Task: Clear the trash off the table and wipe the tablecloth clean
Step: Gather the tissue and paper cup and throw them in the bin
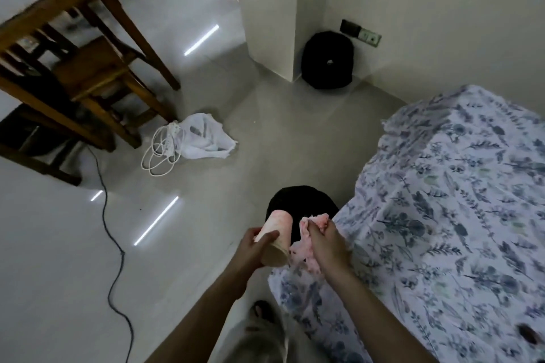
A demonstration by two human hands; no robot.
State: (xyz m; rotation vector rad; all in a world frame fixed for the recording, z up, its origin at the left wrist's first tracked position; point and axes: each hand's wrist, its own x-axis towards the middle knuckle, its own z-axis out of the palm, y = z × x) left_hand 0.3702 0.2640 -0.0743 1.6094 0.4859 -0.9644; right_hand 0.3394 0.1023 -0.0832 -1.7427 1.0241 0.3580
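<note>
My left hand (pixel 256 247) grips a pale paper cup (pixel 275 237), tilted with its open mouth toward me, held over a black bin (pixel 300 200) on the floor. Close beside it, my right hand (pixel 326 240) is closed on a crumpled pink cloth (pixel 306 253) that hangs below the fist. Both hands hover at the left edge of the table, which is covered by a white tablecloth with a blue floral print (pixel 448 230). A small dark spot (pixel 528 333) lies on the cloth at the lower right.
A wooden table and chair (pixel 88 68) stand at the upper left. A white plastic bag with a coiled white cable (pixel 191 138) lies on the floor. A black cord (pixel 112 244) trails across the tiles. A black round object (pixel 327 60) sits by the wall corner.
</note>
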